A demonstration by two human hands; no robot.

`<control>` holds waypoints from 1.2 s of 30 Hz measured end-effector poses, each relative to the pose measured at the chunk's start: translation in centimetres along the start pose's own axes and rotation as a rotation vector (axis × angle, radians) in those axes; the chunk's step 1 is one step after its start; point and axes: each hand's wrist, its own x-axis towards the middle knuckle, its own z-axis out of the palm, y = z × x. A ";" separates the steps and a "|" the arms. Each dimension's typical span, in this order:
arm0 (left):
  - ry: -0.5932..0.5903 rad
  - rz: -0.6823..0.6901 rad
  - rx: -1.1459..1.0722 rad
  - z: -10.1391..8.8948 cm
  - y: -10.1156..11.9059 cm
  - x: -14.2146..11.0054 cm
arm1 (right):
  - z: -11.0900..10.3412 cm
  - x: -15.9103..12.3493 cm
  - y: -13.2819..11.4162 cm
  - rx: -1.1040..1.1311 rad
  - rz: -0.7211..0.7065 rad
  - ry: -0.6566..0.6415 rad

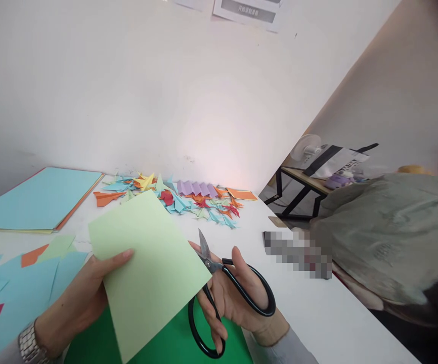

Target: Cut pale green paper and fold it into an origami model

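Note:
My left hand [86,283] pinches a light green sheet of paper [146,273] along its left side, thumb on top and the other fingers behind it. The sheet is tilted above a green mat [97,338]. In my right hand [237,298] are black-handled scissors [211,265], with the thumb through one loop and fingers through the other. Their handles are spread and the blades point up and left. One blade shows beside the sheet's right edge; the other is partly hidden, so I cannot tell whether they touch the paper.
Folded coloured paper pieces [173,197] lie along the wall, beside a purple pleated strip [196,189]. A stack of coloured sheets [40,197] lies at the back left, with blue paper pieces [25,283] nearer. Another person [378,242] is at the right, past the table's edge.

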 end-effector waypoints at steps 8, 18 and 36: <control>0.013 0.042 0.062 -0.1 0.1 0.5 | 0.1 0.0 -0.1 -0.013 -0.013 0.001; 0.070 -0.065 0.057 0.0 0.0 0.9 | -0.5 0.2 -0.2 0.056 0.052 -0.006; 0.087 0.069 0.199 -0.2 -0.1 0.9 | -0.5 0.4 -0.3 0.008 0.132 0.080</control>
